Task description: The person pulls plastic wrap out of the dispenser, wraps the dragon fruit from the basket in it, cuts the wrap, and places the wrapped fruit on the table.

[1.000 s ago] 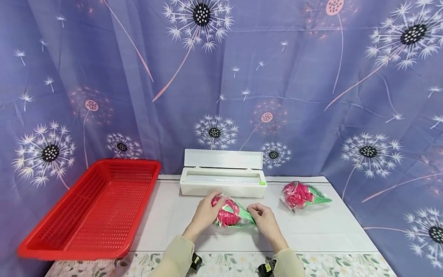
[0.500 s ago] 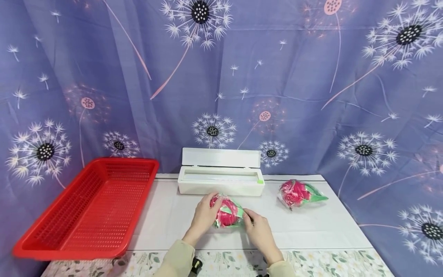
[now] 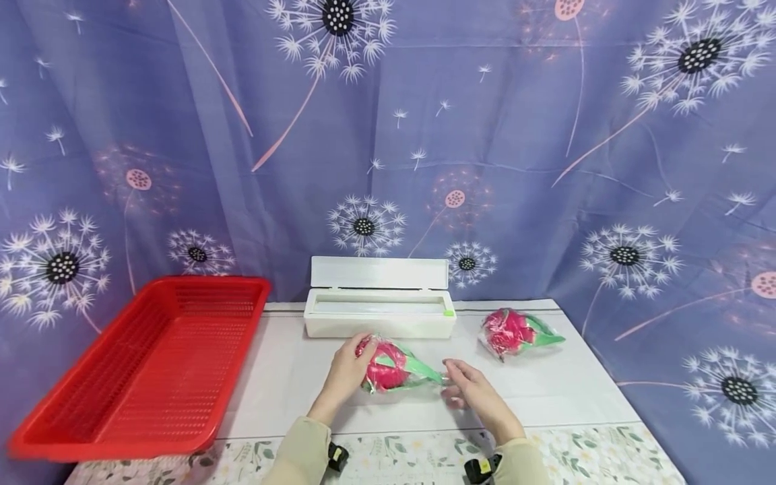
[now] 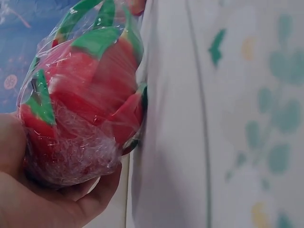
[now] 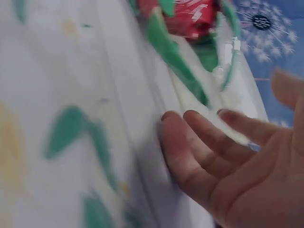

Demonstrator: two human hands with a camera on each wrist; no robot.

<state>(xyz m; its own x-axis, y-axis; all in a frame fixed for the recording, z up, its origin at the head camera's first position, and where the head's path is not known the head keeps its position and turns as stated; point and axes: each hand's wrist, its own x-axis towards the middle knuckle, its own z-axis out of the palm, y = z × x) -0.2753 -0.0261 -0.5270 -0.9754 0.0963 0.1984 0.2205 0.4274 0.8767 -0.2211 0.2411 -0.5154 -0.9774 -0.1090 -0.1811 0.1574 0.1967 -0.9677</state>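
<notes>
Right hand [image 3: 469,387] has pulled back off the wrapped dragon fruit [image 3: 388,364] since half a second ago; then it sat against the green tip, now it is just beside it, apart. Fingers relaxed and spread, holding nothing; right wrist view shows the open palm [image 5: 247,161] next to the film-covered green leaf tips [image 5: 190,76], view blurred. Left hand [image 3: 344,369] cups the round pink end of the fruit, fingers curled round it; left wrist view confirms palm and thumb [image 4: 52,194] under the cling-film-wrapped fruit [image 4: 85,104]. Fruit lies on its side on the white table cover [image 3: 545,397], centre, just in front of the white cling-film dispenser box [image 3: 378,308], whose lid stands open. Second wrapped dragon fruit [image 3: 515,331] lies to the right of the box, well apart from both hands. Red plastic basket [image 3: 73,417] sits at the table's left side. Dandelion-print blue curtain [image 3: 515,148] behind.
</notes>
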